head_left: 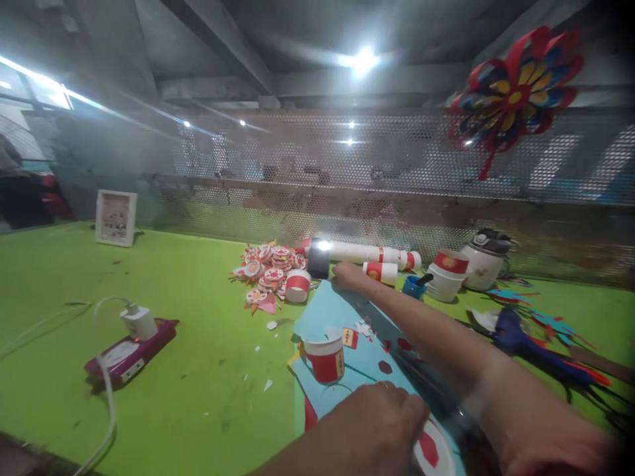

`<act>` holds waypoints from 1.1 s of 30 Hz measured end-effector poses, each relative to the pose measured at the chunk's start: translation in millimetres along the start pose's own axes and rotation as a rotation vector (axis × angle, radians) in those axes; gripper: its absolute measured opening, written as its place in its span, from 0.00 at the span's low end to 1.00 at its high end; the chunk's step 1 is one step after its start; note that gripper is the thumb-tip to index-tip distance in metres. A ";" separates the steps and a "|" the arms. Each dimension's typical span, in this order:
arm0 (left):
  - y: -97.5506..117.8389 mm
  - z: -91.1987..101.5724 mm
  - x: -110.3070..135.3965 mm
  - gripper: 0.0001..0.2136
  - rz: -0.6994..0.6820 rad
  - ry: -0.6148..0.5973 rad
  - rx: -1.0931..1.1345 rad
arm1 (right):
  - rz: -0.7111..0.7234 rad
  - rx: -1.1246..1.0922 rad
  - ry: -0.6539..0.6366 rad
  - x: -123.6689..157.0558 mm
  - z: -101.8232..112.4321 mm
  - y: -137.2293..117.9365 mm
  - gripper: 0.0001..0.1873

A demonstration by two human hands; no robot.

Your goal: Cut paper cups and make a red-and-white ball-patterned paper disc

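My left hand (380, 420) is closed at the lower middle, its fingers curled at the edge of a white round piece (443, 444) with a red hexagon on it, partly cut off by the frame. My right hand (347, 275) reaches far forward beside a dark upright box-like object (318, 259); its fingertips are hidden. Beneath the arms lie light blue paper sheets (322, 305) with red hexagon cut-outs (385, 367) on them. A red and white paper cup (325, 357) stands on the paper in front of my left hand.
A pile of decorated paper discs (272, 271) lies beyond the paper. Stacked cups (367, 252), a small blue pot (414, 286), paper bowls (446, 274) and a flask (486, 261) stand behind. Blue-handled scissors (520, 340) lie right; a purple power strip (131, 350) with cable lies left.
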State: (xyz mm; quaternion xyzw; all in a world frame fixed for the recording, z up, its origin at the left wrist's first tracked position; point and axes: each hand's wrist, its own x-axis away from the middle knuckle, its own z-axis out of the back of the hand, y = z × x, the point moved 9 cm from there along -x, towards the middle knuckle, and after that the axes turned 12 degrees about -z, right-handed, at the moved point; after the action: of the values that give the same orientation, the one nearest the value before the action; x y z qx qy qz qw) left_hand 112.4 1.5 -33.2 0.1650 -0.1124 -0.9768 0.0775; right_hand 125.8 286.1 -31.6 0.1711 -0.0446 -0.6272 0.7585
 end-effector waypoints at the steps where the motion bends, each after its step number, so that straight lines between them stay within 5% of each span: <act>1: -1.5 -4.3 -1.4 0.21 -0.009 -0.010 -0.018 | 0.011 0.009 0.003 -0.8 -2.5 0.2 0.17; 6: -5.1 -11.1 -4.7 0.22 -0.011 -0.013 -0.045 | 0.105 0.040 0.041 3.6 0.2 -5.9 0.16; 11: -1.6 3.4 -1.6 0.17 0.048 -0.009 0.074 | 0.097 0.029 0.117 16.7 27.0 9.1 0.16; 18: 0.8 16.5 1.1 0.16 0.161 -0.022 0.204 | -0.205 -0.099 0.226 68.8 69.7 119.1 0.15; 21: 0.7 19.7 2.6 0.17 0.181 0.029 0.256 | -0.391 -0.223 0.282 117.3 80.6 171.0 0.07; 24: -0.1 19.8 3.8 0.20 0.188 0.059 0.289 | -0.501 -0.395 0.348 178.1 86.8 195.6 0.04; 29: -6.1 14.7 1.6 0.22 0.186 0.082 0.355 | -0.497 -0.744 0.382 264.0 82.3 172.2 0.09; 33: -3.5 11.8 -4.9 0.23 0.125 0.042 0.239 | -0.312 -1.518 0.314 291.8 69.8 131.4 0.06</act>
State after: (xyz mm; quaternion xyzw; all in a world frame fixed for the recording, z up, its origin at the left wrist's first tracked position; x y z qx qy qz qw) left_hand 112.6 8.1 -21.7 0.1860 -0.2366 -0.9460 0.1204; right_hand 290.2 10.2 32.4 -0.3023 0.5277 -0.5539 0.5686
